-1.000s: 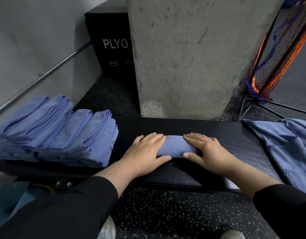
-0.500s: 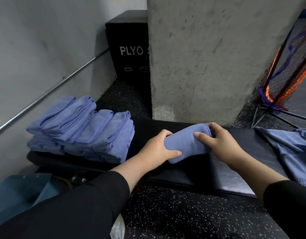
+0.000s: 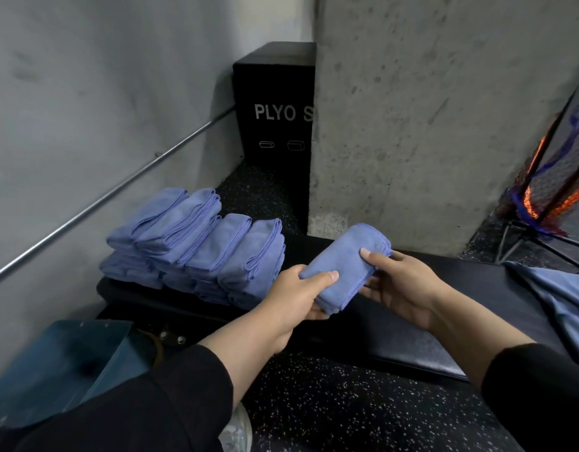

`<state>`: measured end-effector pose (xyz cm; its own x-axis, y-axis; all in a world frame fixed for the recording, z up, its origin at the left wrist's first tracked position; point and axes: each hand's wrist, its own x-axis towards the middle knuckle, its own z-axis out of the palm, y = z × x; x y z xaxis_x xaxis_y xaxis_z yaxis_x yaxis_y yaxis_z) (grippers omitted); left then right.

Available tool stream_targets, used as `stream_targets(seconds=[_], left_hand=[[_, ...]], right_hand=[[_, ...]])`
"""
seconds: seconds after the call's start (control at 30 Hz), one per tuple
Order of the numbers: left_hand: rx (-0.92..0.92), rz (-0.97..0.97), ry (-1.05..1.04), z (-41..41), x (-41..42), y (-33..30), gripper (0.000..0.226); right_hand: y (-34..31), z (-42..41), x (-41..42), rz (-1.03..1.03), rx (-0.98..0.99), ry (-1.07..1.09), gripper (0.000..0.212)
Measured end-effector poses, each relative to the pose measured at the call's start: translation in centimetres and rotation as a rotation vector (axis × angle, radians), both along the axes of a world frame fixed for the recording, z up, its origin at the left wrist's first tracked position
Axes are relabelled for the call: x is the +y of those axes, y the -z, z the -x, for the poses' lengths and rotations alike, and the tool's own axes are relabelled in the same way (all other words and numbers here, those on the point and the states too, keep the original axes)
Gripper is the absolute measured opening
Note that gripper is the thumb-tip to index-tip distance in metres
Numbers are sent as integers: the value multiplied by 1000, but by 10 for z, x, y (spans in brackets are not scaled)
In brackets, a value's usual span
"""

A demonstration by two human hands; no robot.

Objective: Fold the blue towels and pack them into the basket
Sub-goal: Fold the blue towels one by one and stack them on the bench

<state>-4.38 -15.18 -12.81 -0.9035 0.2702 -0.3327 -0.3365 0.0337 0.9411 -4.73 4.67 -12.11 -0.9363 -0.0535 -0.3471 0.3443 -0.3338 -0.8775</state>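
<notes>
Folded towel [image 3: 343,265] now lifted off bench [image 3: 444,321], left hand [image 3: 298,295] and right hand [image 3: 402,285] pinching its ends; soft, light, grip across layers

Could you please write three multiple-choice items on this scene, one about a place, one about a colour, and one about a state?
1. Where does the stack of folded towels sit?
A. At the left end of the black bench
B. On the speckled floor
C. On top of the black box

2. What colour is the box marked PLYO?
A. Blue
B. Black
C. Orange

3. What is the state of the folded towel?
A. Spread flat on the bench
B. Draped over the rail
C. Lifted, gripped by both hands

Answers: 1 A, the piles rest on the bench's left end. 2 B, its face is black with pale lettering. 3 C, the left hand and right hand clasp its ends above the bench.
</notes>
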Motion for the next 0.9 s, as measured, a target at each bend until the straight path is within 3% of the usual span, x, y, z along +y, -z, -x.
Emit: stream_targets(seconds=[0.1, 0.23, 0.3, 0.4, 0.5, 0.6, 0.7, 0.77, 0.83, 0.9], left_hand=[[8, 192, 53, -2, -13, 3, 32], [325, 873, 116, -8, -30, -1, 43], [488, 1105, 142, -14, -36, -4, 41], [654, 1186, 201, -18, -40, -5, 31], [701, 1247, 353, -16, -44, 1, 28], [633, 1336, 488, -17, -48, 9, 38], [604, 1397, 522, -17, -50, 10, 49], [612, 1404, 516, -15, -49, 8, 46], [624, 1424, 532, -14, -48, 6, 41], [620, 1429, 542, -13, -47, 4, 36]], right_hand=[[9, 11, -14, -62, -39, 36, 28], [22, 31, -33, -204, -61, 54, 29], [30, 42, -42, -247, -65, 52, 30], [41, 56, -56, -277, -80, 23, 29], [52, 67, -70, -309, -89, -21, 28], [64, 77, -77, -587, -22, -55, 24], [70, 83, -77, -993, 134, -68, 52], [70, 85, -75, -999, 166, -58, 72], [71, 85, -73, -970, 158, -77, 72], [71, 81, -70, -1125, 202, -88, 71]])
